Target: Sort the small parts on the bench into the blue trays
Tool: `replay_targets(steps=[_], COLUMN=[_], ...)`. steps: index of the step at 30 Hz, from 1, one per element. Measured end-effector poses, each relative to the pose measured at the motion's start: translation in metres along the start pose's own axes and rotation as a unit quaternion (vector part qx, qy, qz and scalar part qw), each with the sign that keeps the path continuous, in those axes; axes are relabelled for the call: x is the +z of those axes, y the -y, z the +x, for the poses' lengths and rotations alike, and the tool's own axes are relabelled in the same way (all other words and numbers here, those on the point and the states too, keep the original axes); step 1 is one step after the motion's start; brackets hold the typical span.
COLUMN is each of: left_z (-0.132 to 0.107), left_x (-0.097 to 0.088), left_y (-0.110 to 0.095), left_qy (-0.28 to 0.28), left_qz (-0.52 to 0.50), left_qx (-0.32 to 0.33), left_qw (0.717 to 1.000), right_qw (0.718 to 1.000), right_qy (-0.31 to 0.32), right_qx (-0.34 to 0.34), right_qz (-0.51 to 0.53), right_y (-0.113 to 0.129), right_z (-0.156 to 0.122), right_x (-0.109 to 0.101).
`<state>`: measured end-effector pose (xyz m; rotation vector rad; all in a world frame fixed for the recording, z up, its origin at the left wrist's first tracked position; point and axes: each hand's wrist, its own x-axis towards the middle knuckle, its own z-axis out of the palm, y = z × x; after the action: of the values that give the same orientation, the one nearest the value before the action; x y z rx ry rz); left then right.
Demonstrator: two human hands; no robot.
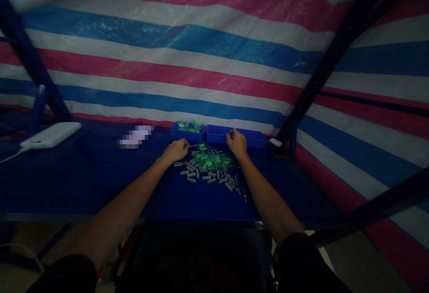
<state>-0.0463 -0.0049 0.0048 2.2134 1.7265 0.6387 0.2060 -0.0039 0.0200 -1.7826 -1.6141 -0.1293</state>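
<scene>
My left hand [177, 150] is closed in a pinch at the left side of a pile of small parts. A thin metal pin [194, 145], like a rivet's stem, sticks out to the right from its fingertips. My right hand [237, 143] has its fingers curled together at the front wall of a long blue tray [253, 138]; what they hold, if anything, is too small to make out. Between my hands lie green plastic pieces [212, 161], short grey cylinders [191, 179] and loose metal rivets [234, 184] with long thin stems.
A smaller blue tray [187, 135] with clear and green bits stands at the back left of the pile. Further left are a blurred-out item [136, 136] and a white power bank [52, 135] with a cable. A small white object [275, 142] lies near the right frame post [291, 136].
</scene>
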Motion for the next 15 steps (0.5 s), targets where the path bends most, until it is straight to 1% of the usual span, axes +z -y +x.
replay_targets(steps=[2, 4, 7, 9, 11, 15], left_z=[0.000, -0.002, -0.007, -0.010, -0.012, -0.013], left_x=[-0.002, -0.004, -0.009, -0.010, -0.011, -0.011], left_y=[-0.003, -0.009, -0.021, -0.026, -0.030, -0.031], left_qy=[-0.026, -0.039, -0.034, -0.032, -0.032, -0.017], left_qz=[-0.031, -0.056, -0.087, -0.098, -0.104, -0.122], left_qx=[0.018, 0.038, 0.064, 0.078, 0.089, 0.103], left_qw=[0.999, 0.997, 0.994, 0.992, 0.990, 0.987], right_qw=[0.999, 0.993, 0.975, 0.961, 0.952, 0.948], right_qy=[0.014, 0.041, 0.078, 0.091, 0.098, 0.082], right_qx=[-0.042, -0.102, -0.198, -0.248, -0.277, -0.297], right_qz=[0.011, 0.031, 0.065, 0.079, 0.083, 0.083], right_y=[0.007, 0.017, 0.035, 0.045, 0.052, 0.056], right_z=[-0.006, -0.015, -0.028, -0.036, -0.042, -0.044], right_x=[-0.002, -0.004, -0.004, -0.003, -0.002, -0.003])
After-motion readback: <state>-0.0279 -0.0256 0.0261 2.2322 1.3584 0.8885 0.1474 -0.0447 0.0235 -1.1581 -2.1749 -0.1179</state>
